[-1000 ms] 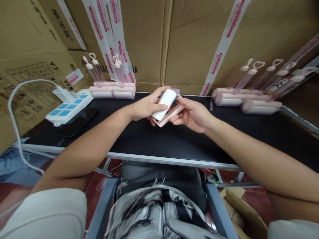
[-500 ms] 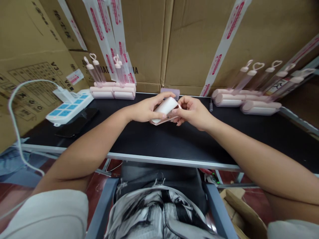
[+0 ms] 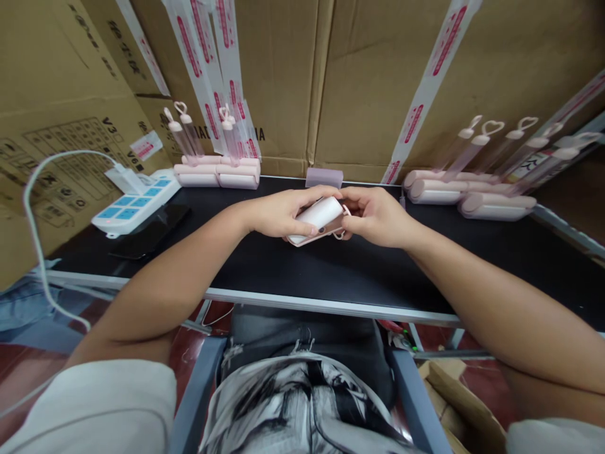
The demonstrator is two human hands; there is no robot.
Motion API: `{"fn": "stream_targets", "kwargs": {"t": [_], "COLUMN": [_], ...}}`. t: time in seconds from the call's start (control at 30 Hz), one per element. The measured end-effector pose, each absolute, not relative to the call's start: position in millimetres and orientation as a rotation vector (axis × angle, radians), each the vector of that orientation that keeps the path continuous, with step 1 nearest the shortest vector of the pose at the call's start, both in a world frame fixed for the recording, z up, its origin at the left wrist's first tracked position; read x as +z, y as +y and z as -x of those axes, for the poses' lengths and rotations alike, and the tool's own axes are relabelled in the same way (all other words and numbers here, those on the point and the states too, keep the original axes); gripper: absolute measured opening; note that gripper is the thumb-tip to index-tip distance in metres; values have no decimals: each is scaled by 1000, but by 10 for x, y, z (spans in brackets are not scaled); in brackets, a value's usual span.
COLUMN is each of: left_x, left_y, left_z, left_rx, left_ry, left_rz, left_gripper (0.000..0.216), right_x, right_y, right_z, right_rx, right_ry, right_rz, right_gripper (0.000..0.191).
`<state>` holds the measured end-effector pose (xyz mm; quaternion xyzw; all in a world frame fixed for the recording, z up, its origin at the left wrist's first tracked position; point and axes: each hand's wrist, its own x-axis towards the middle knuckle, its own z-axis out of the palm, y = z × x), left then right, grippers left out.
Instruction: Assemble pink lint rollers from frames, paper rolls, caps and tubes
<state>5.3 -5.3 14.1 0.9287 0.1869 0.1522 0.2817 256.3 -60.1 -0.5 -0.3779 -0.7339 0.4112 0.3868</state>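
My left hand (image 3: 276, 213) is wrapped round a white roller (image 3: 317, 214) that lies in a pink case (image 3: 316, 236), low over the middle of the black table (image 3: 302, 265). My right hand (image 3: 378, 215) grips the right end of the same pink case, fingers curled, with a small pink loop showing under its fingertips. Both hands meet over the piece and hide much of the case.
Finished pink rollers with heart-topped handles lie at the back left (image 3: 216, 173) and back right (image 3: 467, 189). A small lilac block (image 3: 324, 177) sits behind my hands. A blue-and-white power strip (image 3: 135, 203) and a dark phone (image 3: 150, 231) are at the left. Cardboard boxes (image 3: 373, 82) wall the back.
The white roller has been pushed down into the pink case, and both hands have closed in on it and sunk closer to the table.
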Motion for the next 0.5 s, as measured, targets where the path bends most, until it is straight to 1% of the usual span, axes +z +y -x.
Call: {"fn": "stream_targets", "kwargs": {"t": [0.2,0.43,0.5], "left_x": [175,247,278], "left_y": [-76,-128,-148], "left_z": [-53,-24,-18], "left_rx": [367,328,299], "left_ry": [484,465,496], "left_rz": [-2489,-2553,-2605], "left_gripper": [84,78,77], "right_x": [34,-13,-40], "right_y": [-614,-571,-554], "right_z": [-2555,-2583,-2578], "right_rx": [1117,1166,1178], "right_ry": [-1855,-1863,-1852], "right_rz": [967,995,1007], "right_gripper": [28,22,23]}}
